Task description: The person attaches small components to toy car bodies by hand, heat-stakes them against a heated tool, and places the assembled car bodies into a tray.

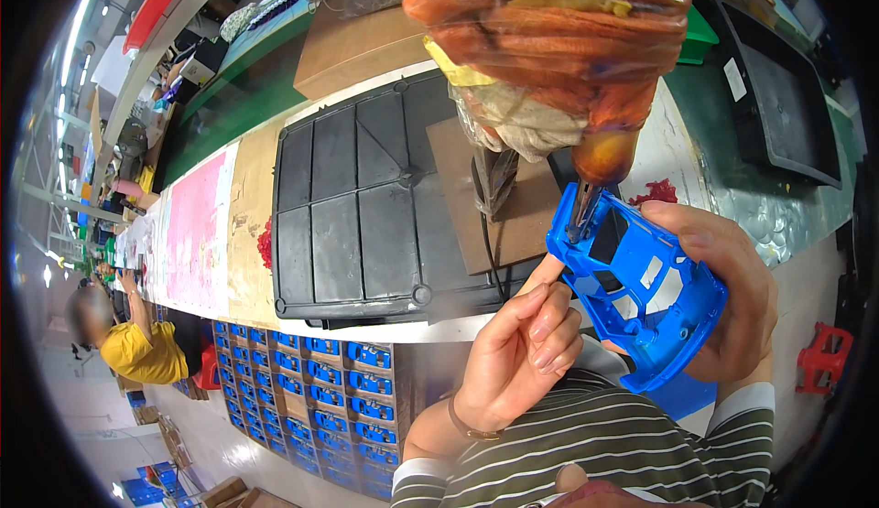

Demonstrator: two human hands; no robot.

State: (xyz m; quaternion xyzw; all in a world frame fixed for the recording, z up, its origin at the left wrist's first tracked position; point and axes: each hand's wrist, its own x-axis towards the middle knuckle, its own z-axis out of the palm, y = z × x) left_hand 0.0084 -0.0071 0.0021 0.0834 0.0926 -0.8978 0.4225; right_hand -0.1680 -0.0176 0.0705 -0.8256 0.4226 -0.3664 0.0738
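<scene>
Orange bundle [549, 41], right grip [738, 279] clasping blue shell [628, 268], left [526, 348] unclear, box [348, 396] of blue pieces [371, 383]

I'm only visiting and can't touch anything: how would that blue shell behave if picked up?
The shell would probably feel light, since its walls look thin and it has many openings. It seems stiff, as it looks undeformed in the right hand. Its smooth, shiny surface might be slippery.
</scene>
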